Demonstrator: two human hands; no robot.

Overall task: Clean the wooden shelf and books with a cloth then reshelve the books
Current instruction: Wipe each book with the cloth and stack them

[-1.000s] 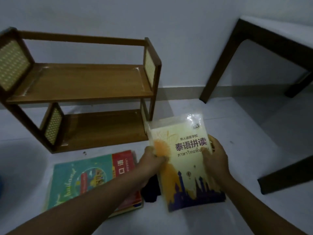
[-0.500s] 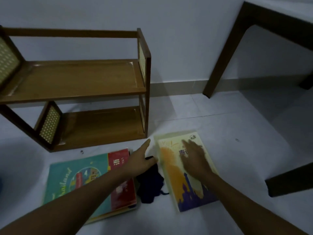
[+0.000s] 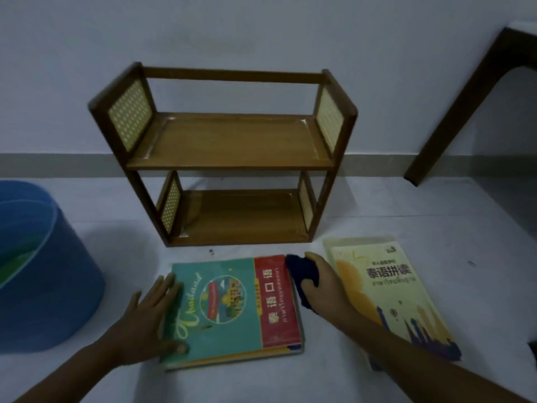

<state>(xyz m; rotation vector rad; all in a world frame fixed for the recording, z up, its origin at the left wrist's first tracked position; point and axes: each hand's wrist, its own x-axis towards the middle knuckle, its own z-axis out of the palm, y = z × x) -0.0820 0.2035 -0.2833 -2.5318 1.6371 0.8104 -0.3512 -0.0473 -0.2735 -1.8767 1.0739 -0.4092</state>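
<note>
An empty two-tier wooden shelf [image 3: 232, 146] with woven side panels stands on the floor against the wall. In front of it lies a small stack of books, topped by a teal and red book [image 3: 232, 303]. My left hand [image 3: 148, 318] lies flat with spread fingers on that book's left edge. My right hand [image 3: 316, 286] grips a dark blue cloth [image 3: 300, 271] at the stack's upper right corner. A yellow book [image 3: 386, 292] in a clear sleeve lies flat on the floor to the right, partly under my right forearm.
A blue plastic tub [image 3: 43, 266] stands at the left. A dark wooden table leg [image 3: 453, 117] slants down at the far right. The floor [image 3: 436, 216] is pale and bare around the shelf.
The yellow book was put down flat on the floor. My right hand left it and took hold of the dark cloth. My left hand moved to the teal book. The camera view shifted left.
</note>
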